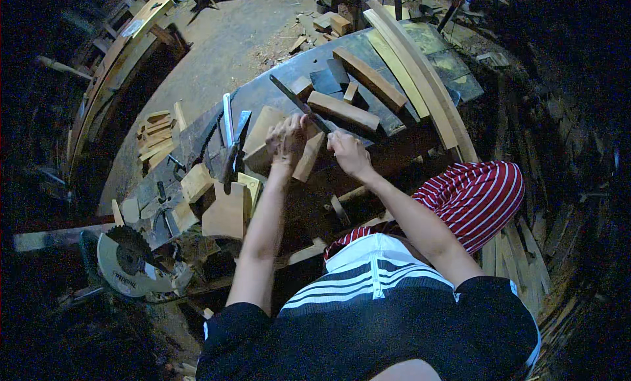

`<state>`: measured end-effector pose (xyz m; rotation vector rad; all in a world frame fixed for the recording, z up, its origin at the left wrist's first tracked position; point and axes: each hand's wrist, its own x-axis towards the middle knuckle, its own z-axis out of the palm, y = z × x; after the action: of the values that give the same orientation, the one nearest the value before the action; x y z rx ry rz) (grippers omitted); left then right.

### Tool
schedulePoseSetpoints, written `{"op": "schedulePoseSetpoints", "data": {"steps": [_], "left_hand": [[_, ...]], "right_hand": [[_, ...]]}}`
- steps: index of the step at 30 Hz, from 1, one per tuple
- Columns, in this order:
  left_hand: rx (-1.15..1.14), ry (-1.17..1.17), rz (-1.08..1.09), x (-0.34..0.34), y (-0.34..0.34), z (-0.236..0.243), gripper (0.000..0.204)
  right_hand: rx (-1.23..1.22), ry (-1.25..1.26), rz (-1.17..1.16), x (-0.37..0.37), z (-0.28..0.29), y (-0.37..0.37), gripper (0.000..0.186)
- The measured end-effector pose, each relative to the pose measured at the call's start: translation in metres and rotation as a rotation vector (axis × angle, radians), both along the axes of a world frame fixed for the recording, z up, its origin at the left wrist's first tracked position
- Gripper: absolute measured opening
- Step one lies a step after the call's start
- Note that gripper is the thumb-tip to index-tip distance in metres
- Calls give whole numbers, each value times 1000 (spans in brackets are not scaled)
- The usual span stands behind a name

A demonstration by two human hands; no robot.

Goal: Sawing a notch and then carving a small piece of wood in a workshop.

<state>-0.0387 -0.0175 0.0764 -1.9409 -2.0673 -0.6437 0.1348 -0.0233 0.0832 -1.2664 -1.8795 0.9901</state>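
My right hand [350,156] is closed around the near end of a long, narrow dark bar that looks like a file [289,94]. The bar slants away to the far left across the bench. Left of it, my left hand [286,143] has curled fingers and grips a light brown wooden block [263,128], its fingertips close to the bar. A narrower wooden piece [309,157] shows between my hands; whether it belongs to the same block is hidden. Beyond my right hand lies a thick brown wooden bar [343,112].
The bench [253,89] carries another brown bar [370,79], a metal rule [228,118], a handsaw [213,134] and cut blocks [225,210]. Long boards [420,79] lie at the right. A circular saw [135,259] stands at the near left. Offcuts [156,138] lie on the floor.
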Motion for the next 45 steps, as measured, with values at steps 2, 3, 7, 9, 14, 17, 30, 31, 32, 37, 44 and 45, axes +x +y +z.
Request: {"op": "schedulePoseSetpoints", "data": {"steps": [2, 3, 7, 9, 14, 17, 30, 31, 32, 37, 44, 45], "left_hand": [[-47, 83, -84, -7, 2, 3, 35], [-50, 86, -84, -9, 1, 5, 35], [-360, -202, 45, -16, -6, 3, 47], [-406, -396, 9, -18, -10, 2, 51], [-264, -596, 26, 23, -15, 31, 49], [-315, -583, 50, 26, -18, 36, 49], [-194, -428, -251, 35, -36, 29, 61], [-194, -429, -250, 33, -36, 24, 61], [-205, -509, -252, 31, -36, 17, 62], [-157, -703, -265, 13, -30, -21, 67], [-203, -645, -221, 7, -35, -21, 67], [-236, -612, -201, 8, -38, -18, 67]], "right_hand": [[-75, 95, 80, 3, -18, 14, 40], [-148, 189, 166, 4, -26, 18, 39], [-446, 554, -159, 31, -17, 46, 35], [-223, 412, -126, 36, -28, 58, 35], [-337, 302, -29, 36, -35, 45, 42], [-516, 490, 31, 26, 17, 26, 44], [-267, 374, -19, 15, 7, 30, 32], [-228, 349, -8, 15, 5, 31, 34], [-228, 348, -6, 17, 4, 33, 34], [-54, 195, -96, 38, -27, 69, 48], [77, -503, -286, 71, -34, 114, 40], [206, -485, -294, 69, -34, 110, 39]]}}
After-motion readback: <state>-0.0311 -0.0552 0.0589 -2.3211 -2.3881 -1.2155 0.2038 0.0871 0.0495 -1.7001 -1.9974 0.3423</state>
